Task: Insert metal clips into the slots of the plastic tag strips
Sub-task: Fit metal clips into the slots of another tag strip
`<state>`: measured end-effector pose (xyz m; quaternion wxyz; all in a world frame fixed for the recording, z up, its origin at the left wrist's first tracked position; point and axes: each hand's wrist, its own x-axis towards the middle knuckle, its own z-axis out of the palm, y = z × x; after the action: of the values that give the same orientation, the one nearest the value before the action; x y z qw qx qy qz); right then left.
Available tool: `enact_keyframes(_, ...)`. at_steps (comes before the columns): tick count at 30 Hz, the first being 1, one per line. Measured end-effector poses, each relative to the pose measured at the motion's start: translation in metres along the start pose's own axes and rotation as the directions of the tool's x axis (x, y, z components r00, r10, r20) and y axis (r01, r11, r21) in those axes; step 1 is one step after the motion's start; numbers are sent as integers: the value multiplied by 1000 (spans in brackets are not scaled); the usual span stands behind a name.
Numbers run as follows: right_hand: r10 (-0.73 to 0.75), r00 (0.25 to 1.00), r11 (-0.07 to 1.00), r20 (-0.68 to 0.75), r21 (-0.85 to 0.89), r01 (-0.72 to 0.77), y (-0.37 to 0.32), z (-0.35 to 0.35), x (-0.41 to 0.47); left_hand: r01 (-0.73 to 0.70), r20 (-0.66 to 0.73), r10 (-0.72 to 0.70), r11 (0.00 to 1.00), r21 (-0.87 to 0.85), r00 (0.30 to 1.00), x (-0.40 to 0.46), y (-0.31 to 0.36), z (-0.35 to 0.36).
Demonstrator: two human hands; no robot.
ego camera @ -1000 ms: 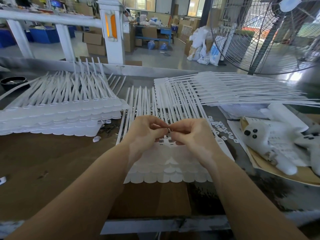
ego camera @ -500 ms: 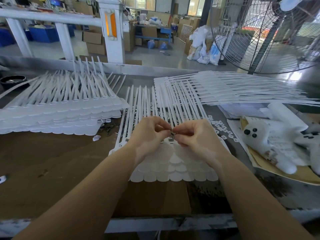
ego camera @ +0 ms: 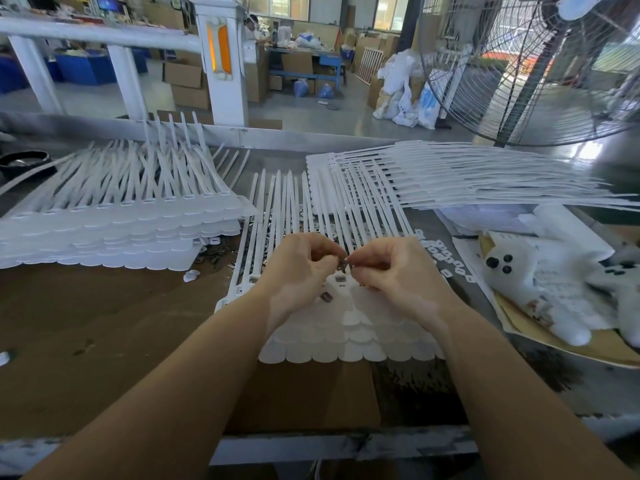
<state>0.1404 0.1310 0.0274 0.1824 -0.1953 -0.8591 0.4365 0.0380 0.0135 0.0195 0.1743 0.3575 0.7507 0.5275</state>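
A stack of white plastic tag strips [ego camera: 349,344] lies in front of me on the brown bench, its long tails pointing away. Over its slotted heads my left hand [ego camera: 298,271] and my right hand [ego camera: 391,271] meet fingertip to fingertip. Between them they pinch a small metal clip [ego camera: 344,264] just above a slot [ego camera: 339,278]. A second dark clip [ego camera: 326,297] lies loose on the strip below my left hand. More metal clips [ego camera: 311,223] lie scattered under the tails beyond my hands.
A tall stack of tag strips [ego camera: 114,220] sits at the left, another fanned stack [ego camera: 485,178] at the back right. White plush toys [ego camera: 540,275] lie on cardboard at the right. A black bowl [ego camera: 24,162] stands far left, a large fan [ego camera: 540,64] behind.
Both hands have stayed together over the strip heads, shifting slightly. A dark clip now shows lying on the strip below my left hand.
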Motion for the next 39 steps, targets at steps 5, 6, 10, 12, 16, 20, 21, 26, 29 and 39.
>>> enact_keyframes(5, -73, 996, 992, 41, -97, 77, -7, 7, -4, -2, -116, 0, 1000, -15, 993, 2, -5, -3)
enact_keyframes(6, -85, 994, 987, 64, -130, 93, -8, 10, -5, -1, -129, -1, 1000, -11, 992, 2, -5, -2)
enact_keyframes(10, -95, 990, 941, 100, -316, 122, -10, 21, -7, -8, -131, 10, 1000, 16, 991, 1, -7, -2)
enact_keyframes(12, -124, 987, 923, 106, -352, 154, -12, 24, -7, -15, -123, 18, 999, 30, 992, 0, -8, -3)
enact_keyframes(16, -131, 981, 918, 144, -357, 175, -15, 25, -8, -29, -117, 39, 996, 88, 992, 0, -7, -2)
enact_keyframes(20, -94, 986, 958, 137, -255, 127, -14, 17, -6, -34, -107, 48, 991, 132, 993, -1, -9, -1)
enact_keyframes(21, -81, 990, 966, 112, -238, 106, -12, 11, -6, -36, -100, 51, 989, 143, 994, -1, -10, 0)
enact_keyframes(26, -2, 996, 968, -87, -249, -19, 1, -31, -3, -44, -64, 64, 960, 277, 996, -3, -13, 4)
enact_keyframes(29, 23, 985, 931, -169, -354, -83, 11, -52, -3, -57, -64, 81, 949, 311, 995, -3, -13, 4)
enact_keyframes(39, 4, 974, 769, -228, -621, -149, 41, -66, -16, -88, -66, 118, 936, 342, 991, -2, -16, 4)
